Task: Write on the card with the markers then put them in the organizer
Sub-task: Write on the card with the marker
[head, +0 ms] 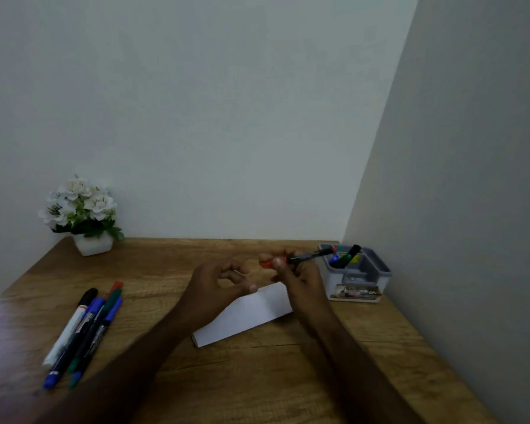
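Forearms come up from the bottom edge toward the middle of the desk (257,377). Right hand (300,276) pinches a red-capped marker (306,257) between fingers and thumb, its dark barrel pointing away toward the organizer (357,276). Left hand (218,284) hovers just beside it, fingers loosely curled with nothing in them. Under and between both hands lies the white card (245,316), blank where it shows.

Just beyond the right hand stands the organizer, with a few markers already upright in its back compartments. Well to the left of the left hand lies a bundle of spare markers (83,328), black, blue, green and red. Farther off on that side sits a pot of white flowers (83,215).

Risks, as I judge them: the pinch sits at the cap end, so the cap could slip off and the barrel drop; if uncapped, the tip could smear the card. A hasty drop toward the organizer could knock its upright markers.

Motion blur softens the hands. Whether the cap is seated or coming off cannot be told, and the right hand hides the card's far corner.
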